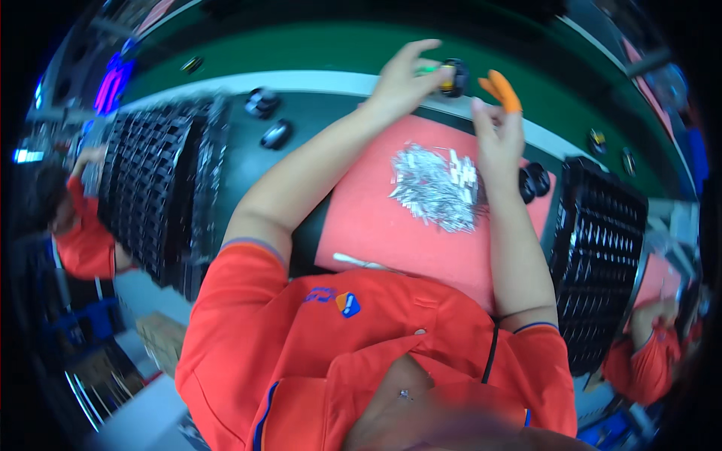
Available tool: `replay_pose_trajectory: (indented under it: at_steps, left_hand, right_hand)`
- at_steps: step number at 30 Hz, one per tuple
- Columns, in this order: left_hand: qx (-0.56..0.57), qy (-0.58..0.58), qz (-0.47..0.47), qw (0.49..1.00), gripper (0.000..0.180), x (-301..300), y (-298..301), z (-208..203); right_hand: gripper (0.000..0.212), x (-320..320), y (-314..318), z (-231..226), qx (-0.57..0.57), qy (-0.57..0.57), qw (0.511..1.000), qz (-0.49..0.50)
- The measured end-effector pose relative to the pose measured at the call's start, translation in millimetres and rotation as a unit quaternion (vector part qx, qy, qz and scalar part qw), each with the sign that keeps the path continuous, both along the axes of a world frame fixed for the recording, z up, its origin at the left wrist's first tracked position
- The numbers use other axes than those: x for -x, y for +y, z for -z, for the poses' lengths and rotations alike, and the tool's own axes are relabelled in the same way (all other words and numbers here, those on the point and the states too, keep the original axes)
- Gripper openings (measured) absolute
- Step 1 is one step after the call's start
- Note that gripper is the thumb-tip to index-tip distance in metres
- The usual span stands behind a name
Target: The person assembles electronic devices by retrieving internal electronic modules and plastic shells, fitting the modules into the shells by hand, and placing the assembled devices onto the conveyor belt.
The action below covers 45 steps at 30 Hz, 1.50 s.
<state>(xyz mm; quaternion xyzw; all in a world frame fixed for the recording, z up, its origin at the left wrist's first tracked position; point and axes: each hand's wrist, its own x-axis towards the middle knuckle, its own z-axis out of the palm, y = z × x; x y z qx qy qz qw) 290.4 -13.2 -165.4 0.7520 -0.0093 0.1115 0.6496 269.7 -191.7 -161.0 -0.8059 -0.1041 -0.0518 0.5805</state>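
Shirt: nearest to me I see the person's orange shirt (376,353), filling the lower part of the view.
Mat: beyond it an orange-red mat (376,225) lies on the dark desk (316,120).
Pile: a heap of small silvery metal pieces (436,188) sits on the mat, between the two forearms.
Right forearm: it runs up along the right side of the mat, just beside the pile.
Right hand (498,128): raised past the pile, fingers loosely parted and holding nothing that I can see; an orange finger cot (502,90) covers one fingertip, which points toward the small part.
Left forearm: it crosses the mat's left edge, stretched far forward.
Left hand (402,79): at the far edge of the desk, thumb and fingertips pinched on a small black and yellow part (453,77), the other fingers spread.
Part and grip: the part sits at the left fingertips, just left of the cot-covered finger; I cannot tell whether that finger touches it.
Trays: stacks of black slotted trays stand left (158,188) and right (602,233) of the mat.
Loose parts: small black parts lie near the left stack (263,105) and beside the right wrist (535,180).
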Motion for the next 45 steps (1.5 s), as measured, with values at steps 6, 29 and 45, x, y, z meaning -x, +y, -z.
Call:
replay_pose_trajectory:
  at_steps: [6, 29, 45]
  left_hand:
    - [-0.19, 0.014, -0.04, 0.981, 0.056, -46.3, -3.8, 11.4]
    - [-0.179, -0.011, -0.334, 0.925, 0.042, 188.5, 132.6, 5.2]
    - [-0.005, 0.007, -0.048, 0.999, 0.058, 143.9, 57.9, -20.8]
  right_hand:
    - [0.042, 2.7, 5.8, 2.5, -0.058, -0.088, 0.994, -0.012]
    - [0.034, 4.7, 5.1, 5.9, -0.039, 0.002, 0.999, -0.008]
    - [0.048, 23.5, 20.1, -11.1, -0.18, 0.156, 0.956, -0.173]
